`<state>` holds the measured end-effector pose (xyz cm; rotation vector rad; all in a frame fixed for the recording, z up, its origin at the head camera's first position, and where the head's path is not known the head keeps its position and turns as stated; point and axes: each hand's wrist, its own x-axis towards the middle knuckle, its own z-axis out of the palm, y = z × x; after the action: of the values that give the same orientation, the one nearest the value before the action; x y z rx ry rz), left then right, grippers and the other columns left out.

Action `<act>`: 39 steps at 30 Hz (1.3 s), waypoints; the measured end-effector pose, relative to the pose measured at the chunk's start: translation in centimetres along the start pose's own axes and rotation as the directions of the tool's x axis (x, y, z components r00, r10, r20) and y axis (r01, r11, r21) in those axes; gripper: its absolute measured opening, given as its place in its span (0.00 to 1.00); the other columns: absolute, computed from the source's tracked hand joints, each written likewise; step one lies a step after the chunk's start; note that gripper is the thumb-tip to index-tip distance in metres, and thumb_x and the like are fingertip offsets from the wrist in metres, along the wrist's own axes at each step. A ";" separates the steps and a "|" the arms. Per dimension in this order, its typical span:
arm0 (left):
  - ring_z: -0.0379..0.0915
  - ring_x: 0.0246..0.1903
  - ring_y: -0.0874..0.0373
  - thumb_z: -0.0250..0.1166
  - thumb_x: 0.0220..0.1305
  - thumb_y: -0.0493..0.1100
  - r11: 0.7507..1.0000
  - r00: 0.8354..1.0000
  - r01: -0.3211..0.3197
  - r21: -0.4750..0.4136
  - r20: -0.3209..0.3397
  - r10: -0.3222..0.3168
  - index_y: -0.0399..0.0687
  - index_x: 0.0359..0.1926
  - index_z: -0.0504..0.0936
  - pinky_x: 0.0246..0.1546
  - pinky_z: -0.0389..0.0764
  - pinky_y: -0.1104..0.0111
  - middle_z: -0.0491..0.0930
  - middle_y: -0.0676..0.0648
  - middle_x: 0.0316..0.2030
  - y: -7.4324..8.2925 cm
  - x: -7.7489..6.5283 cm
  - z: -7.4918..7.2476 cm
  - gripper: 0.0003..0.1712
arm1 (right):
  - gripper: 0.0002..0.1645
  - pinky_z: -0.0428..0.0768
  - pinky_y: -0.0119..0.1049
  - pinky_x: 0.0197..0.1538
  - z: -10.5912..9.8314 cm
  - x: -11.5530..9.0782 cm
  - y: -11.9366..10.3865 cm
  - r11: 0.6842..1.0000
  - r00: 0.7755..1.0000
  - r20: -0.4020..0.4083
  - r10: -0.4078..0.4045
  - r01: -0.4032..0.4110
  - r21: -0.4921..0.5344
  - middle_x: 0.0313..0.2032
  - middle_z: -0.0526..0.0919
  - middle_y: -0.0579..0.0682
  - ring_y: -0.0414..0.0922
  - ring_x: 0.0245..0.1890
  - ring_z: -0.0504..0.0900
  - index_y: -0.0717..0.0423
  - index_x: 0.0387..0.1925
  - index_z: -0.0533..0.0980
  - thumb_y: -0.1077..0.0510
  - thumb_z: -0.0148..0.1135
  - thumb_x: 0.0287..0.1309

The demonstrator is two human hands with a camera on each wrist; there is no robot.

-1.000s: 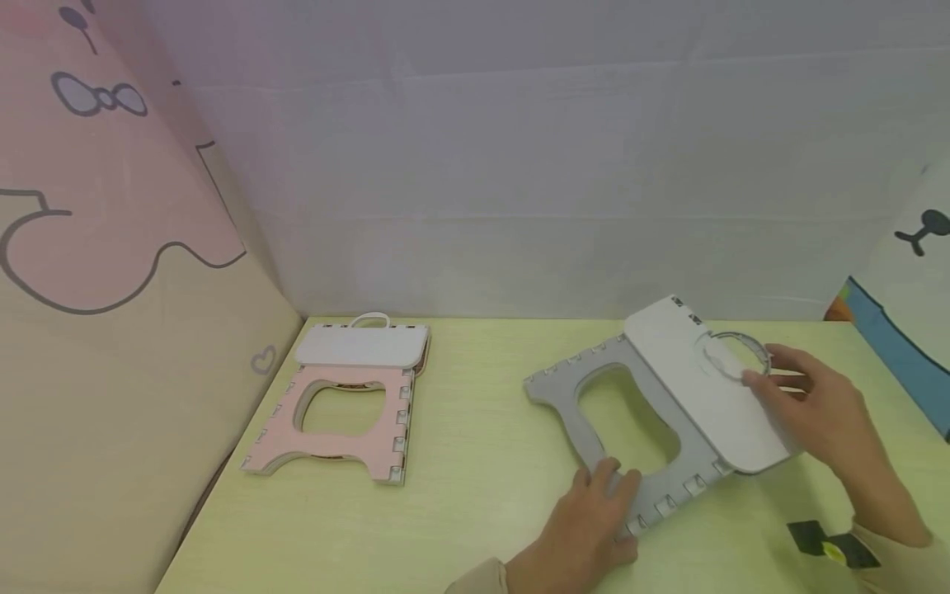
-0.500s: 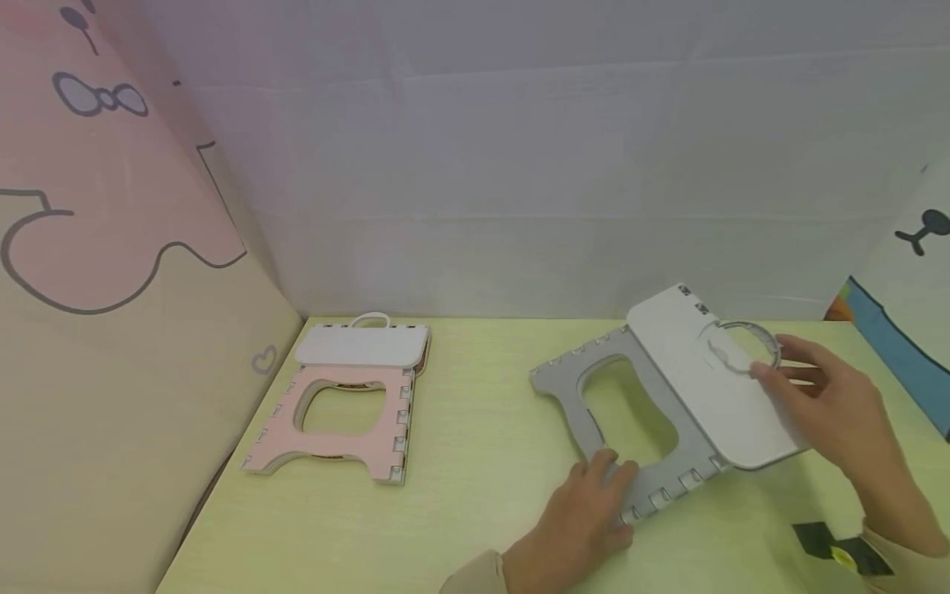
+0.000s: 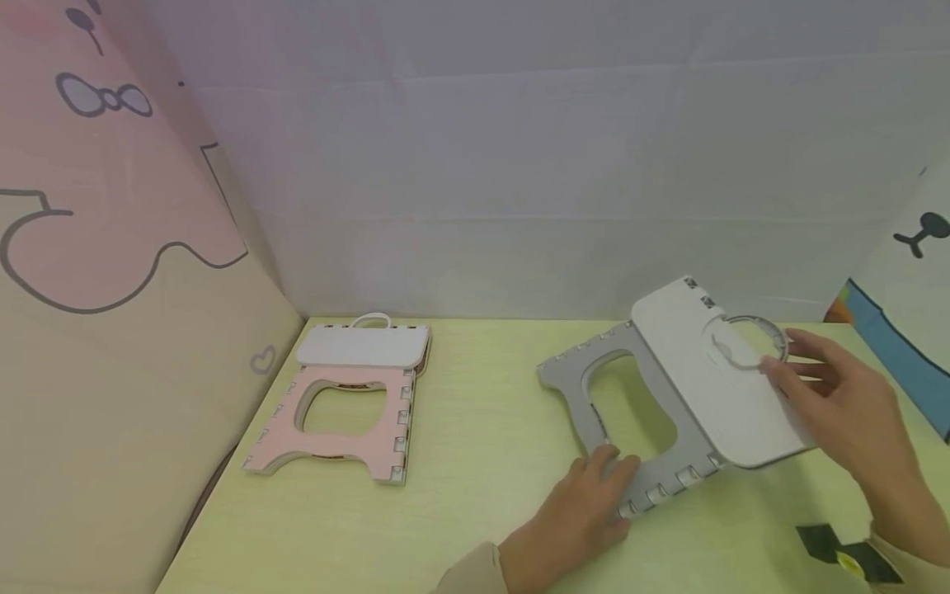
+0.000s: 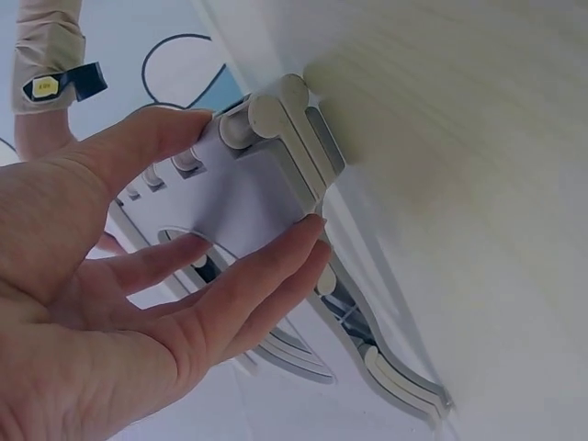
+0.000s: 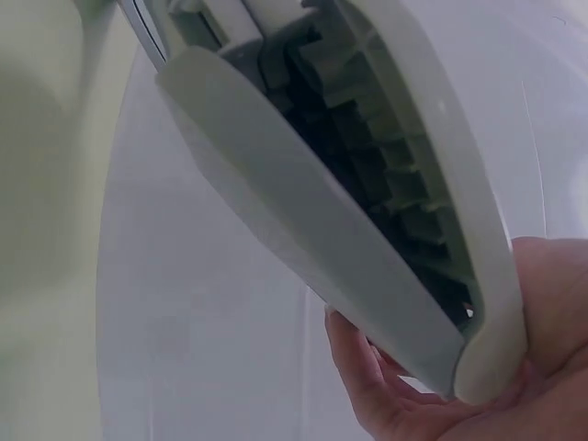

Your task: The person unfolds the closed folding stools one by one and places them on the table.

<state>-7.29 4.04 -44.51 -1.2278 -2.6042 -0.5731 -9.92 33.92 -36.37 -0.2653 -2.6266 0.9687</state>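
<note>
A grey and white folding stool point(image 3: 693, 437), folded flat, is tilted up off the pale table on the right. My left hand point(image 3: 575, 511) holds the end of its grey leg panel; in the left wrist view the thumb lies on the hinged edge of the leg point(image 4: 257, 188) and the fingers on the opposite side. My right hand point(image 3: 849, 404) grips the outer edge of the white seat half point(image 3: 731, 404), beside the looped handle. Seen from the right wrist, the two seat halves point(image 5: 276, 202) stand a little apart like a wedge, fingers at their narrow end.
A pink and white folding stool point(image 3: 337, 445) lies folded on the left of the table point(image 3: 475, 462). A grey-white cloth wall point(image 3: 519, 181) rises behind, with printed fabric at both sides. A dark strap point(image 3: 846, 553) is on the right sleeve.
The seat end of the grey stool has risen slightly and moved right, together with my right hand. My left hand keeps its hold on the leg panel. The pink stool stays put.
</note>
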 end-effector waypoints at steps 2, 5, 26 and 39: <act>0.77 0.40 0.58 0.80 0.54 0.44 1.000 1.000 -0.016 -0.002 -0.009 0.016 0.46 0.64 0.73 0.34 0.76 0.81 0.75 0.43 0.57 -0.2 0.1 0.1 0.39 | 0.36 0.67 0.12 0.28 -0.1 0.0 -0.1 1.000 1.000 -0.010 -0.008 0.008 -0.011 0.55 0.77 0.77 0.13 0.32 0.68 0.66 0.71 0.67 0.49 0.62 0.72; 0.77 0.40 0.59 0.79 0.54 0.45 0.999 0.999 -0.034 -0.001 -0.006 0.034 0.46 0.64 0.73 0.36 0.75 0.81 0.76 0.44 0.56 -0.4 0.3 0.1 0.38 | 0.36 0.66 0.11 0.28 -0.2 0.0 -0.2 0.999 1.000 -0.017 -0.008 0.008 -0.034 0.55 0.78 0.77 0.14 0.32 0.67 0.67 0.71 0.68 0.50 0.62 0.72; 0.74 0.40 0.63 0.78 0.57 0.43 0.996 0.998 -0.046 -0.080 0.032 0.049 0.46 0.66 0.72 0.37 0.73 0.84 0.75 0.46 0.55 -1.0 1.1 -0.1 0.38 | 0.35 0.64 0.10 0.28 -0.7 -0.4 -1.8 0.999 0.999 -0.035 -0.024 0.023 -0.032 0.57 0.76 0.76 0.68 0.44 0.81 0.67 0.72 0.65 0.53 0.62 0.72; 0.75 0.43 0.62 0.76 0.60 0.42 0.991 0.998 -0.016 -0.132 0.061 0.024 0.46 0.68 0.71 0.40 0.74 0.84 0.74 0.46 0.59 -1.3 1.6 0.2 0.38 | 0.35 0.62 0.08 0.30 -0.8 -1.0 -3.0 0.999 0.997 -0.055 -0.049 0.049 -0.006 0.57 0.73 0.78 0.77 0.49 0.76 0.68 0.73 0.62 0.59 0.61 0.72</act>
<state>-9.33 4.49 -44.52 -1.3299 -2.6394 -0.7241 -8.85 31.85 -34.06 -0.2242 -2.5729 0.9259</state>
